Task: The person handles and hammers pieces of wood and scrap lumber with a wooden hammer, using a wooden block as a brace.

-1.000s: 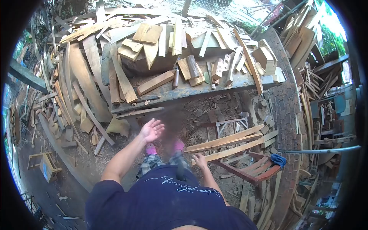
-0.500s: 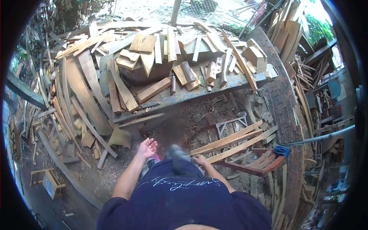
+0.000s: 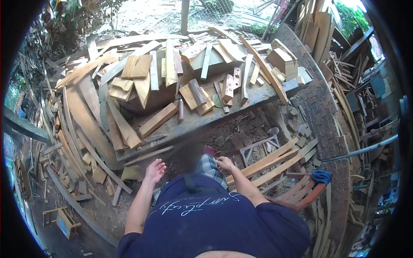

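1. We take the workbench (image 3: pixel 195 122) as our landmark. Offcuts are heaped along its far side, and the near strip is mostly bare, probably kept so as working room.
2. The left hand (image 3: pixel 155 170) hangs just below the bench's near edge with its fingers spread and nothing in them. We judge it is held out for balance.
3. The right hand (image 3: pixel 224 163) is below the bench and to its right, at the near end of the long slats (image 3: pixel 266 162). Its fingers look curled, but we cannot tell whether they grip a slat or only rest beside it.
4. The slats lie slantwise below the bench's right end, propped on a metal frame (image 3: pixel 258 144). That likely keeps them off the dirt and within reach.
5. Compared with a second ago, the left hand has dropped lower and closer to the body. The right hand stays at the slats' end, and one foot has stepped toward the bench.
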`<state>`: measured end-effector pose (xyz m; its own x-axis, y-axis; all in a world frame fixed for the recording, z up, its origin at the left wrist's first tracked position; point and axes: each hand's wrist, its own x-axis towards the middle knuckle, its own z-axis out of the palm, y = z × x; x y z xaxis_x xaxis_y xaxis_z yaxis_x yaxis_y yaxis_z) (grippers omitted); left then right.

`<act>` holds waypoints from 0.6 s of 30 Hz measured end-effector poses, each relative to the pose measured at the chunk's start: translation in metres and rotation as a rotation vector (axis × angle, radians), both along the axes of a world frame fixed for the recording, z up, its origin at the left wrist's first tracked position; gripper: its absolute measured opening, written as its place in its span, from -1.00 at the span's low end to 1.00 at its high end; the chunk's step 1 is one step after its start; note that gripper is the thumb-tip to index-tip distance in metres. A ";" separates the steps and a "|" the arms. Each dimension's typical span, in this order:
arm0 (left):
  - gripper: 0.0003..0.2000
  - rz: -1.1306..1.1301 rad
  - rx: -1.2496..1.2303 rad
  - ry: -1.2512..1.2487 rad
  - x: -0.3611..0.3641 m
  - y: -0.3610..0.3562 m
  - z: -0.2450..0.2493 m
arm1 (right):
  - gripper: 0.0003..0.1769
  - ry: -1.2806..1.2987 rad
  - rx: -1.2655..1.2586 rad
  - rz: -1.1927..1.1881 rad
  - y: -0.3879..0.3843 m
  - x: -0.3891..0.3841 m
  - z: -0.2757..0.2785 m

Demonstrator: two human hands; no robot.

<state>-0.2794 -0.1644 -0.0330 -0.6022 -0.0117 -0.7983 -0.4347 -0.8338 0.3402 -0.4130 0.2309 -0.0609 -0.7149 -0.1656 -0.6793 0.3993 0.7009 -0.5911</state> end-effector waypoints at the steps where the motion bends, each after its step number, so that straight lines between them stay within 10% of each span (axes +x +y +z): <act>1: -0.71 -0.066 -0.136 0.011 -0.018 0.008 -0.002 | -0.67 0.087 0.016 0.063 0.007 -0.022 -0.003; 10: -0.37 -0.383 -1.438 -0.073 -0.231 0.089 -0.021 | -0.74 0.522 -0.048 -0.032 0.049 -0.219 0.034; 18: -0.46 -0.635 -1.521 -0.527 -0.314 0.108 -0.007 | -0.55 0.973 0.201 -0.049 0.043 -0.359 0.079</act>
<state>-0.5936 -0.0561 -0.0397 -0.5099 -0.7641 -0.3953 -0.8559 0.4047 0.3219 -0.7722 0.2741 0.0183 -0.9786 -0.0670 0.1943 -0.1651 0.8195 -0.5488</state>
